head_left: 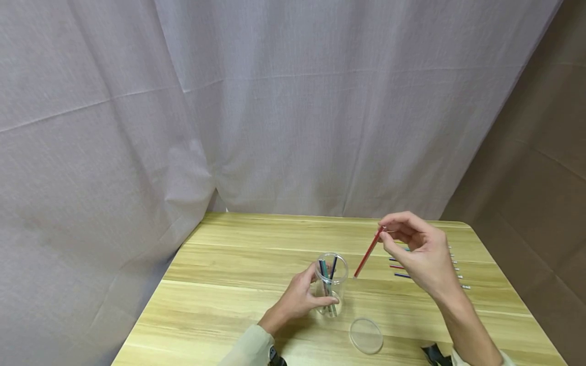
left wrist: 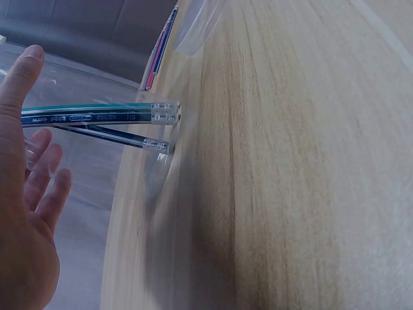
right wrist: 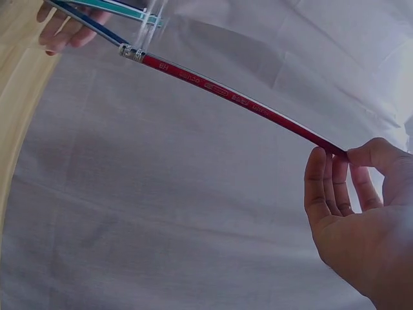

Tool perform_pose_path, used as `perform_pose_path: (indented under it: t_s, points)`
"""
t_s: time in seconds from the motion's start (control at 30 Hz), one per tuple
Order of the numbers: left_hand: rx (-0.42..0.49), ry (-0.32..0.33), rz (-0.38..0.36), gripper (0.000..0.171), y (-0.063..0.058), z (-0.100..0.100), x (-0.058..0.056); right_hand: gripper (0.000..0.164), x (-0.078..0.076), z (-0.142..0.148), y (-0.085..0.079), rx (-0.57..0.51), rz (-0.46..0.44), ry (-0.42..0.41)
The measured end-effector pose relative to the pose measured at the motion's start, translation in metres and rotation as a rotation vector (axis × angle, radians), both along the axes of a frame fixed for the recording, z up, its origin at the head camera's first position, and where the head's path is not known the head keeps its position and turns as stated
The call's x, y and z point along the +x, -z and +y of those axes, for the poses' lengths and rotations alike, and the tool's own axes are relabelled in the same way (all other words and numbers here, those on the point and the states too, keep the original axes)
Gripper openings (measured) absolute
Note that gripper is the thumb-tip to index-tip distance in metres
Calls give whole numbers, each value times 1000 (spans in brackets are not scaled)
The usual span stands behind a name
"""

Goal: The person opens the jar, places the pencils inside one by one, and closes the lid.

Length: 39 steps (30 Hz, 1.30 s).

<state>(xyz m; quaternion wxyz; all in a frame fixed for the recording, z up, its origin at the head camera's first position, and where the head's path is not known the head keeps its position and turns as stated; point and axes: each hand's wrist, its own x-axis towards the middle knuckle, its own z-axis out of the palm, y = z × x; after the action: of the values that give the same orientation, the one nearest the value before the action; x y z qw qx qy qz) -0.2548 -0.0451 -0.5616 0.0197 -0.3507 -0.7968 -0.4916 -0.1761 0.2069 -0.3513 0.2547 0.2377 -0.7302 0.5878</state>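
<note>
"Red pencil (head_left: 369, 253) — where do you have it?"

"You have it up in the air over the worktop (head_left: 229, 295), pinched at its upper end between the thumb and fingertips of your right hand (head_left: 425, 258). It slants down to the left, its metal-banded end lowest, near the clear jar (head_left: 340, 287) but outside it."

"And your left hand (head_left: 299, 295), is it free?"

"No, it is curled round the jar, thumb on the near side, with a wide spread between thumb and fingers. The jar stands upright on the worktop within that hold."

"What does your jar contain?"

"Dark pencils (left wrist: 97, 117) and a teal pencil (left wrist: 97, 107), leaning, with their metal-banded ends at the bottom."

"What else lies around your hands?"

"A clear round lid (head_left: 366, 336) lies flat on the worktop, nearer to you than the jar and a little to its right. Past your right hand you have a row of pencils (head_left: 403, 275), red and blue among them — partly hidden by that hand. A grey curtain (head_left: 284, 137) hangs behind the worktop."
</note>
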Motion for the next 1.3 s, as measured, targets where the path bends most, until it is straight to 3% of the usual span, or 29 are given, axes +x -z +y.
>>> perform_pose_path:
  t_s: [0.3,0.57,0.83,1.3]
  points:
    - [-1,-4,0,78,0,0,0,26,0,-7,-12,-92,12,-45]
    - [1,2,1,80,0,0,0,25,-5,-16,-13,-33,13,-22]
    - [12,13,12,82,0,0,-1,29,-19,-25,9,13,51,-54]
    - [11,10,18,81,-1,0,-1,27,-35,-44,51,279,-38,7]
